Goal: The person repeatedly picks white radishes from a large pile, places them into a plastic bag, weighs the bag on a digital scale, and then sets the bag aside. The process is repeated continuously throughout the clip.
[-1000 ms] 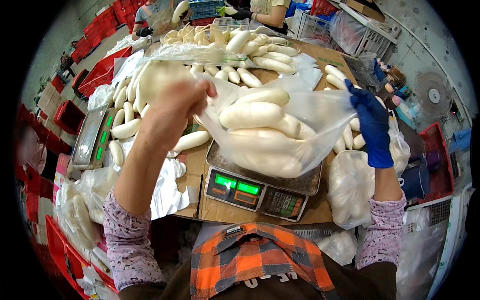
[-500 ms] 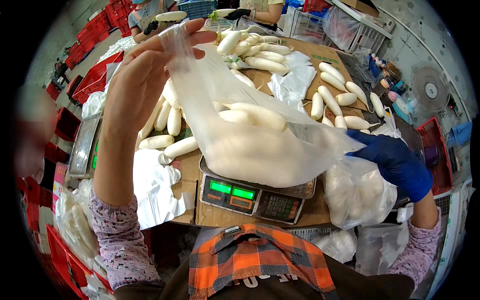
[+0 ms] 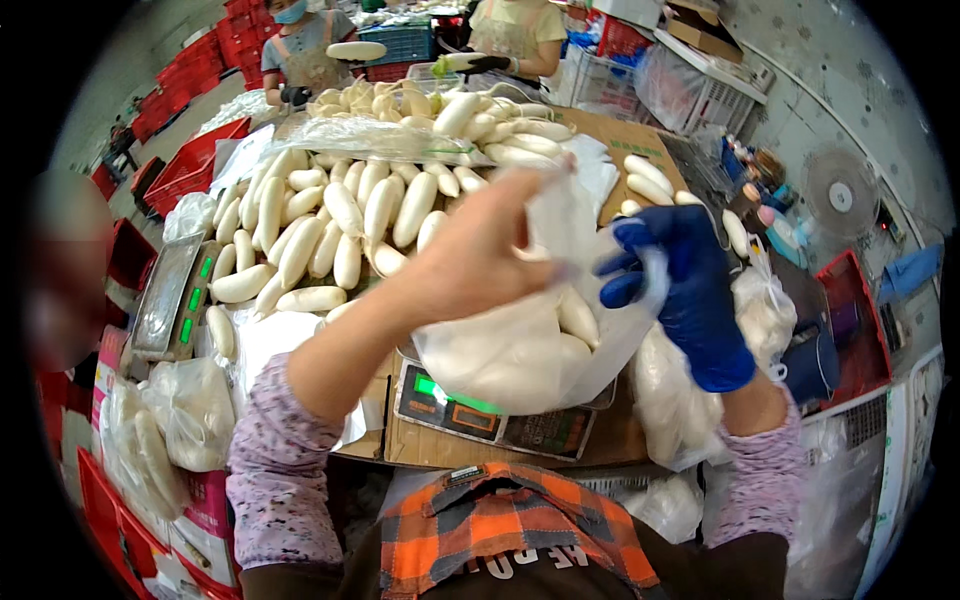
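Note:
A translucent white plastic bag (image 3: 470, 350) with white radishes (image 3: 577, 318) in it rests on a digital scale (image 3: 548, 432) with a green-lit display. My bare left hand (image 3: 485, 250), slightly blurred, grips one side of the bag's top, raised above the scale. On the other side, my right hand (image 3: 685, 290), in a blue glove, curls its fingers round the other handle of the bag. Both hands are close together, drawing the bag's mouth inward. Beyond them a large heap of radishes (image 3: 345, 210) covers the table.
Filled bags (image 3: 660, 400) stand right of the scale, others (image 3: 190, 410) at the left. A second scale (image 3: 165, 295) sits at the left edge. Red crates (image 3: 190, 165), a fan (image 3: 840, 195) and a red bin (image 3: 855, 320) surround the table. Across it, two people with gloved hands hold radishes (image 3: 355, 50).
My left hand has come down and to the right, my right hand inward to the left. The bag's stretched mouth has been gathered between them.

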Tool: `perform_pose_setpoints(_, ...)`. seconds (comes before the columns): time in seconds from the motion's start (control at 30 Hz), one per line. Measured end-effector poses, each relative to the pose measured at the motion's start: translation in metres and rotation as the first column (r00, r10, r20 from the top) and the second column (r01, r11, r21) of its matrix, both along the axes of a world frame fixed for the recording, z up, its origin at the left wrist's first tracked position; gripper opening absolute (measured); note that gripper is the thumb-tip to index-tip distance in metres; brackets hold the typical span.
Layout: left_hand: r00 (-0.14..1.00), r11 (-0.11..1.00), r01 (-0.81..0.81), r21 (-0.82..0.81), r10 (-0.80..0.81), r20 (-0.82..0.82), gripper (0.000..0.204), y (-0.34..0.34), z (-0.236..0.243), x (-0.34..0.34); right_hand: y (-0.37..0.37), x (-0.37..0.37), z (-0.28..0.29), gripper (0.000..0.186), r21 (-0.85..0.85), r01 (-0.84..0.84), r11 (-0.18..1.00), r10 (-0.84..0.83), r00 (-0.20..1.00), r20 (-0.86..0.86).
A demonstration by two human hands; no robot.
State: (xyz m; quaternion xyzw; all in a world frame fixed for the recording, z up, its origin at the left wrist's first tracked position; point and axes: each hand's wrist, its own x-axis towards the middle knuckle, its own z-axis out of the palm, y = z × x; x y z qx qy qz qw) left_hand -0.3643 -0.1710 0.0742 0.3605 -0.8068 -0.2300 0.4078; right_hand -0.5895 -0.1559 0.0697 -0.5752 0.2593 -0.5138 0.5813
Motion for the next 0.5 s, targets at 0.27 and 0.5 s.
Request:
perform_pose_setpoints(0.27, 0.961, 0.9, 0.245, 0.361, -0.177, -0.211, 0.039, -0.015, -0.03, -0.014, -0.029, 0.042, -0.01, 0.052, -0.518, 0.145, 0.843, -0.354, 0.874, -0.333)
perform_pose_setpoints(0.5, 0.957, 0.764, 0.055, 0.643, 0.144, -0.253, 0.034, 0.016, -0.103, 0.056, -0.118, -0.051, -0.154, 0.032, -0.73, 0.3, 0.615, -0.78, 0.372, -0.504)
